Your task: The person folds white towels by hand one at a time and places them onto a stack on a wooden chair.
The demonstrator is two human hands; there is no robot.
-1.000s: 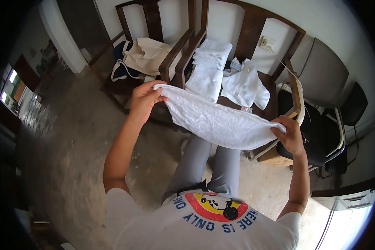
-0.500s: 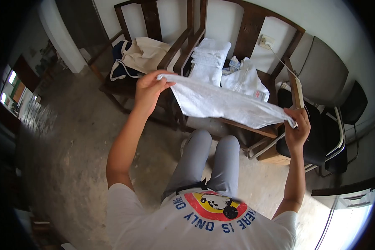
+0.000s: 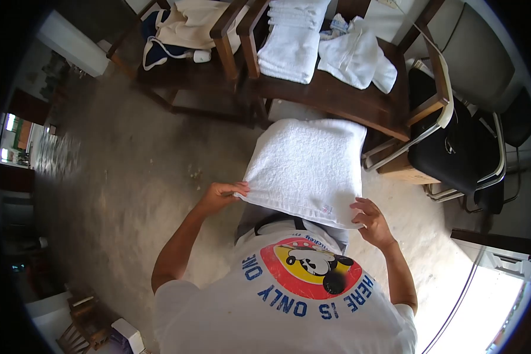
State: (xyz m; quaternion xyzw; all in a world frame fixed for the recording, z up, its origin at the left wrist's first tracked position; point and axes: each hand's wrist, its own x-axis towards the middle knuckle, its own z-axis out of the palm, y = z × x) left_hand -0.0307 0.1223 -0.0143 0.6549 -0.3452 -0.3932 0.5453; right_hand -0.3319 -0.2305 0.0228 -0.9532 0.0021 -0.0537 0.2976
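Note:
A white towel lies spread over my thighs and knees, with its near edge by my waist. At its near left corner, my left hand has the edge pinched between thumb and fingers. My right hand is at the near right corner, its bent fingers gripping the edge. Small faint reddish marking shows on the towel near that corner. Beyond my knees, a stack of folded white towels rests on a wooden chair, and a crumpled white cloth lies to its right.
The wooden chair stands in front of me. On another chair to the left are a beige cloth and a white cord. Black metal-framed chairs stand at the right. Concrete floor extends leftward.
The towel, stretched in the air between both hands before, now lies flat over my lap. Both hands have come down toward my waist and closer together. The view has tilted downward.

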